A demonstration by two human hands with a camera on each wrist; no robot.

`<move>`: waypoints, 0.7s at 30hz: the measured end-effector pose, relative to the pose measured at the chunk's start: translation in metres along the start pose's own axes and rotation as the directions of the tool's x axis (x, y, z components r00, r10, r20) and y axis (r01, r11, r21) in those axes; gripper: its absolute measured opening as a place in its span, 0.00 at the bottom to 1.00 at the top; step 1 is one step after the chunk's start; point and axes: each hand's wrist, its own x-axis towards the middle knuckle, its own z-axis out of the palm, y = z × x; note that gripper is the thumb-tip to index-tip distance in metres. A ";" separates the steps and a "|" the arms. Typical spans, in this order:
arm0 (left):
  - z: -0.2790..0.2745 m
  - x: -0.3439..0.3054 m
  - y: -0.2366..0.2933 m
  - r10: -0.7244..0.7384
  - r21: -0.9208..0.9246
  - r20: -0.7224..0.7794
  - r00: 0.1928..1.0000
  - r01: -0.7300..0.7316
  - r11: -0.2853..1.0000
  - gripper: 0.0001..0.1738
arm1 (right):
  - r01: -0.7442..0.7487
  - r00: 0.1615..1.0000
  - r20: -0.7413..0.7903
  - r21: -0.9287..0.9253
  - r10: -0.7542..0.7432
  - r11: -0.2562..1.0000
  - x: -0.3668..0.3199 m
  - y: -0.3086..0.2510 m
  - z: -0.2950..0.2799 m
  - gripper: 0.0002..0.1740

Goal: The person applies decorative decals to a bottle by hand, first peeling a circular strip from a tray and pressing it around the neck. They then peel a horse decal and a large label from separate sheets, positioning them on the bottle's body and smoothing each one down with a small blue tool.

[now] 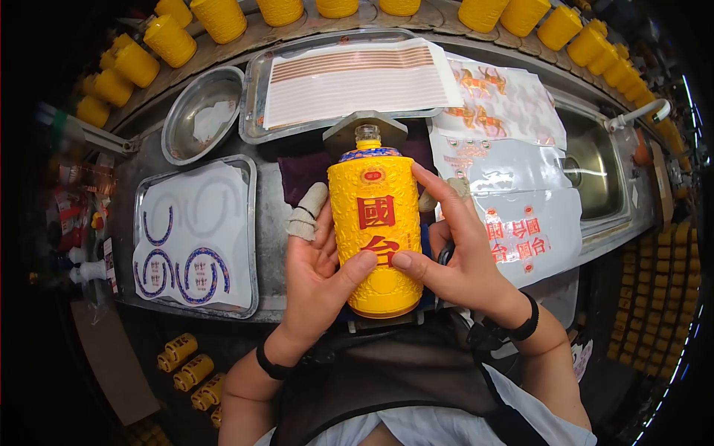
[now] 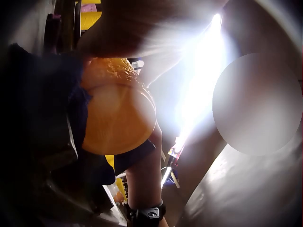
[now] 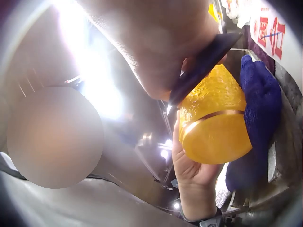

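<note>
A yellow embossed bottle [image 1: 372, 293] stands before me with its clear glass neck [image 1: 367, 134] away from my body. Red characters [image 1: 375, 213] and a red oval emblem [image 1: 373, 176] mark its front; a blue patterned band [image 1: 370, 153] circles the shoulder. My left hand [image 1: 316, 279] holds the left side, thumb on the lower front, a cloth cover [image 1: 307, 212] over a finger. Gripping the right side, my right hand [image 1: 467, 260] has its thumb at the lower character. A dark flat object [image 3: 203, 66] lies under the right hand in the right wrist view.
Trays hold striped sheets [image 1: 357, 82] behind the bottle and curved blue decals [image 1: 204, 275] to the left. A metal bowl [image 1: 175, 123] stands behind. On the right are decal sheets [image 1: 524, 178] and a sink [image 1: 595, 186]. Yellow bottles [image 1: 281, 10] line the far edge.
</note>
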 end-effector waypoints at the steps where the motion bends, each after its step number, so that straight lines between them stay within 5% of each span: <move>1: 0.000 0.000 -0.001 0.005 0.002 0.000 1.000 -0.005 1.000 0.50 | -0.013 1.000 0.002 0.011 0.013 1.000 0.000 -0.001 0.000 0.52; 10: 0.002 -0.001 -0.001 0.015 0.026 -0.005 1.000 -0.015 1.000 0.48 | -0.006 1.000 0.007 0.006 0.006 1.000 0.000 -0.001 0.000 0.51; 16: -0.011 0.002 0.001 -0.107 -0.232 -0.078 0.991 0.086 0.969 0.45 | -0.060 0.998 0.016 0.045 0.059 0.997 -0.001 -0.002 0.000 0.49; 21: -0.007 -0.002 0.000 -0.018 -0.052 0.018 1.000 0.019 0.998 0.49 | -0.037 0.999 -0.018 -0.044 0.036 0.998 0.000 -0.009 0.005 0.49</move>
